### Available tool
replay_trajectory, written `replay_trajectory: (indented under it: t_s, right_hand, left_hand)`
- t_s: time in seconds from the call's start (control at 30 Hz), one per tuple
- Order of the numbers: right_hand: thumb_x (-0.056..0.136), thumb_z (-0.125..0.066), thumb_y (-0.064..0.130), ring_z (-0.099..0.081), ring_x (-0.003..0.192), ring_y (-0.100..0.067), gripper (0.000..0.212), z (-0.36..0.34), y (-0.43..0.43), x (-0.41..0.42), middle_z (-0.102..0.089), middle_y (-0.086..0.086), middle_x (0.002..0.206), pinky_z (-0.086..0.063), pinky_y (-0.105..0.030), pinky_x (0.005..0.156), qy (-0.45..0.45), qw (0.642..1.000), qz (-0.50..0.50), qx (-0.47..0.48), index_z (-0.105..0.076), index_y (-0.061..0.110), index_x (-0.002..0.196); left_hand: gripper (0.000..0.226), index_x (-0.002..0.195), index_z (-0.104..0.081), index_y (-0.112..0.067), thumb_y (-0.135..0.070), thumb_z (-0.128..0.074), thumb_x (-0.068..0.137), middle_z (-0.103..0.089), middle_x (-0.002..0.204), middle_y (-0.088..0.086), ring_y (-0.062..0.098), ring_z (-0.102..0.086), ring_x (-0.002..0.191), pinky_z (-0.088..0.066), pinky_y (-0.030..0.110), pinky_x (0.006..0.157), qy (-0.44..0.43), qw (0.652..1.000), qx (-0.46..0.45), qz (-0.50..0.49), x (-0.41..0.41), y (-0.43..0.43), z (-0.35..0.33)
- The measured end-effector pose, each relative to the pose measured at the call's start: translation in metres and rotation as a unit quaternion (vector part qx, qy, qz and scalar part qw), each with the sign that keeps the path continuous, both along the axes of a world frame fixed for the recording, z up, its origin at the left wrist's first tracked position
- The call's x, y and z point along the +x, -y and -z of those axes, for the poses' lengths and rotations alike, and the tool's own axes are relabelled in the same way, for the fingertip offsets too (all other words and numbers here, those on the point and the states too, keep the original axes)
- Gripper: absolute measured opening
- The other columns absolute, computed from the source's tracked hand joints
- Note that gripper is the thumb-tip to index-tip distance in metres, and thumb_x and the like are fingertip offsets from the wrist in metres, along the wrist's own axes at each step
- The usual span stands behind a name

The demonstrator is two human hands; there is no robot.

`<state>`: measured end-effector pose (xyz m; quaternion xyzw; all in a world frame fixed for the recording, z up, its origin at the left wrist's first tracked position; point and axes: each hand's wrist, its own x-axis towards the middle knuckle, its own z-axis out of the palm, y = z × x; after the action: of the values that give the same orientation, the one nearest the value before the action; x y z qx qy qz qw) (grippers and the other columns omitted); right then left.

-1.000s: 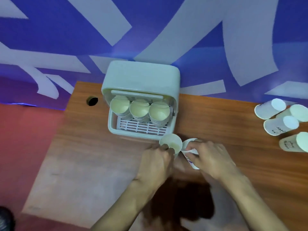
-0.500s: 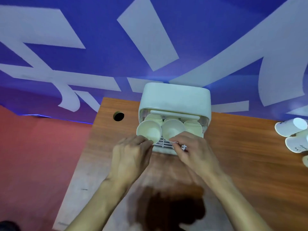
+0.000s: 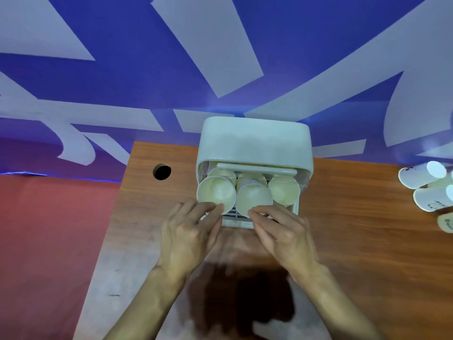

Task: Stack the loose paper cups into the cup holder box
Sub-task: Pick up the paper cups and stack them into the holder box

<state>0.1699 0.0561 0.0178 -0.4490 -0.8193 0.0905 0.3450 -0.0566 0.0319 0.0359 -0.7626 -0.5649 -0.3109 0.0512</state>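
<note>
Two cups are at the mouth of the cup holder box (image 3: 253,141), which sits at the far edge of the tabletop (image 3: 355,241) with its open side facing near. Left grip (image 3: 188,231) pinches the near rim of the left cup (image 3: 215,193). Right grip (image 3: 282,234) has fingers curled onto the near rim of the middle cup (image 3: 253,200). Both cups lie on their sides, mouths toward near, each lined up with a stack behind it. Holding at the rim makes sense: it leaves the base free to nest into the cup behind. Right stack (image 3: 284,192) is untouched. Neither held cup looks fully seated, both stick out nearer than the right stack, so I'd judge a push inward is needed. Loose cups (image 3: 426,190) lie on their sides well apart at the right edge, not yet stacked. Cable hole (image 3: 161,172) left of the box, irrelevant.
</note>
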Motion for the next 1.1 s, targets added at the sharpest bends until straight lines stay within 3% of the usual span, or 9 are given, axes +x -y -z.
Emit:
replay_trajectory:
  t_s: [0.17, 0.3, 0.43, 0.63, 0.93, 1.1]
  right_hand:
    - [0.087, -0.077, 0.002, -0.066, 0.084, -0.018, 0.014, 0.012, 0.000, 0.000, -0.074, -0.003, 0.101, -0.053, -0.022, 0.069, 0.010, 1.000, 0.013, 0.020, -0.079, 0.009, 0.098]
    - [0.087, -0.077, 0.005, -0.068, 0.085, -0.018, 0.015, 0.023, -0.006, -0.004, -0.073, 0.001, 0.100, -0.056, -0.032, 0.061, 0.019, 0.999, 0.042, -0.015, -0.079, 0.013, 0.099]
    - [0.087, -0.075, 0.011, -0.070, 0.087, -0.017, 0.016, 0.022, -0.012, -0.011, -0.072, 0.007, 0.103, -0.058, -0.037, 0.062, 0.038, 0.993, 0.062, -0.092, -0.076, 0.018, 0.102]
    - [0.096, -0.062, 0.035, -0.070, 0.081, -0.018, 0.019, 0.024, -0.021, -0.025, -0.069, 0.009, 0.101, -0.055, -0.035, 0.056, 0.079, 0.987, 0.068, -0.123, -0.073, 0.022, 0.103]
    - [0.100, -0.049, 0.040, -0.070, 0.076, -0.022, 0.030, 0.025, -0.012, -0.029, -0.069, 0.008, 0.095, -0.056, -0.041, 0.055, 0.070, 0.979, 0.085, -0.169, -0.074, 0.023, 0.101]
    - [0.099, -0.058, 0.036, -0.070, 0.079, -0.026, 0.020, 0.027, -0.025, -0.035, -0.070, 0.004, 0.094, -0.054, -0.037, 0.060, 0.164, 0.960, 0.091, -0.208, -0.073, 0.022, 0.099]
  left_hand:
    - [0.011, 0.096, -0.080, -0.014, -0.013, -0.069, 0.092, -0.075, 0.095, 0.000, 0.028, -0.062, 0.069, -0.043, 0.037, 0.058, 0.004, 1.000, 0.005, -0.011, -0.002, 0.003, 0.014]
    - [0.011, 0.097, -0.078, -0.012, -0.010, -0.068, 0.093, -0.075, 0.103, 0.001, 0.026, -0.060, 0.074, -0.050, 0.040, 0.059, 0.013, 0.999, -0.028, -0.020, 0.000, 0.000, 0.027]
    - [0.012, 0.102, -0.077, -0.014, -0.012, -0.068, 0.094, -0.074, 0.106, -0.003, 0.025, -0.060, 0.077, -0.052, 0.037, 0.059, 0.016, 0.997, -0.074, -0.023, 0.000, -0.007, 0.035]
    - [0.021, 0.093, -0.074, -0.014, -0.030, -0.060, 0.096, -0.072, 0.095, -0.006, 0.022, -0.054, 0.074, -0.046, 0.033, 0.050, 0.002, 0.990, -0.138, -0.021, 0.002, -0.020, 0.035]
    - [0.022, 0.090, -0.074, -0.015, -0.029, -0.060, 0.098, -0.070, 0.090, -0.003, 0.023, -0.054, 0.074, -0.051, 0.038, 0.053, -0.016, 0.987, -0.155, -0.037, 0.006, -0.013, 0.044]
    - [0.012, 0.083, -0.072, -0.015, -0.025, -0.078, 0.086, -0.068, 0.083, -0.003, 0.023, -0.058, 0.075, -0.039, 0.029, 0.046, -0.043, 0.968, -0.245, -0.020, 0.005, -0.029, 0.048]
